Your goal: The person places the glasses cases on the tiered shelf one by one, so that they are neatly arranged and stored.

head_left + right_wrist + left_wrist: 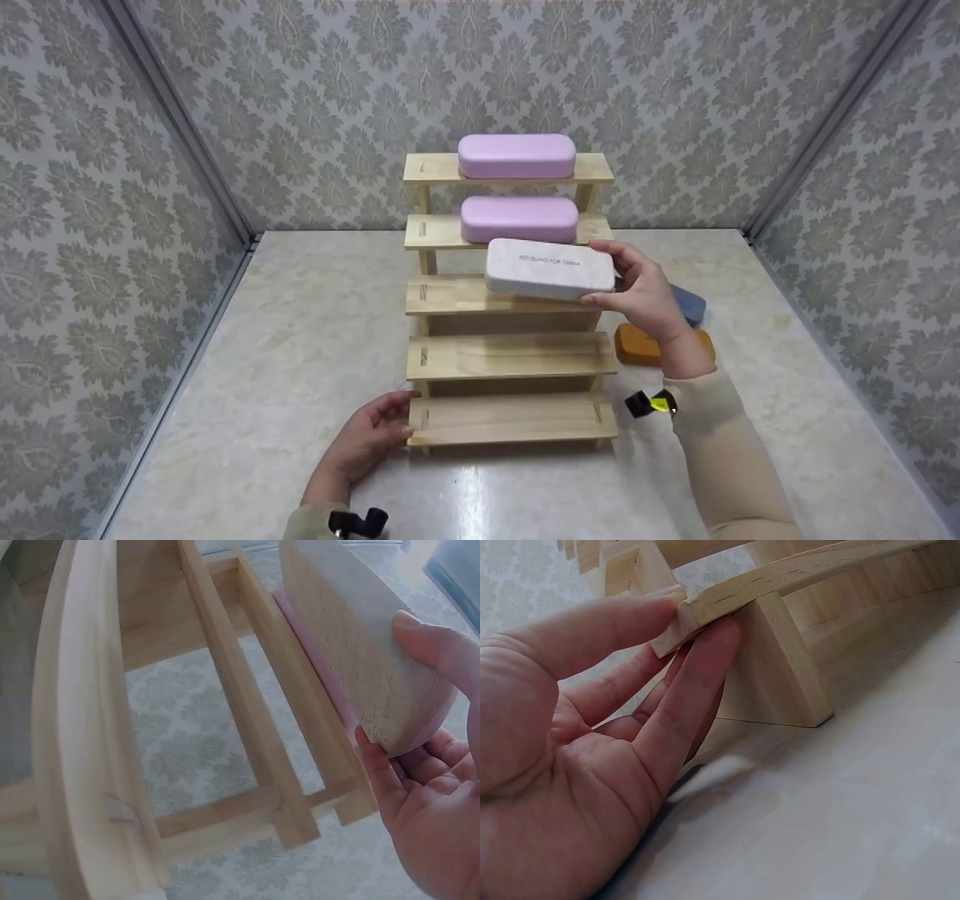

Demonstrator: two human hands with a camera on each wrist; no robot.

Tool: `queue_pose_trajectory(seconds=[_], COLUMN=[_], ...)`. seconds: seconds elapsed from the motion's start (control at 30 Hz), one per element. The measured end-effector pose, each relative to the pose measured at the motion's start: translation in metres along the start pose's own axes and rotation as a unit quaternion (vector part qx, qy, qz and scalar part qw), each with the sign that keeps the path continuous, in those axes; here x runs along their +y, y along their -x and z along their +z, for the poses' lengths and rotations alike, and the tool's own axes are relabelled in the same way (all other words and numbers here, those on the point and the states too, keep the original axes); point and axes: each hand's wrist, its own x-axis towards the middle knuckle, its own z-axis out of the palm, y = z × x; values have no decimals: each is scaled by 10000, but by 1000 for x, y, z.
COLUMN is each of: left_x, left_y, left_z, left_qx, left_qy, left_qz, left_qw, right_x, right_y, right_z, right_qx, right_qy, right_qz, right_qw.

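In the head view my right hand (637, 289) grips the right end of a white glasses case (551, 268) with lettering on top. The case is tilted slightly and overlaps the middle shelf (450, 296) of a stepped wooden rack. In the right wrist view, thumb and fingers clasp the end of the white case (367, 645). My left hand (371, 435) pinches the left end of the rack's lowest shelf (514, 420), as the left wrist view shows: thumb above the board (735, 596), fingers beneath. Two lilac glasses cases (517, 156) lie on the top two shelves.
To the right of the rack, an orange case (637, 345) and a blue case (688, 306) lie on the pale tabletop (300, 337), partly hidden by my right arm. Patterned walls (337, 90) enclose the table at the back and sides.
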Motion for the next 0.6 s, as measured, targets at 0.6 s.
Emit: queue_pose_trajectory(seconds=[0.6], left_x=[0], left_y=[-2], left_z=[-1], left_qx=[-9], left_qy=[-48], left_qz=[-75], left_qw=[10000], right_x=[15], right_y=[-19], right_z=[26], right_qx=[-544], right_qy=[427], right_qz=[516], right_qw=[9963])
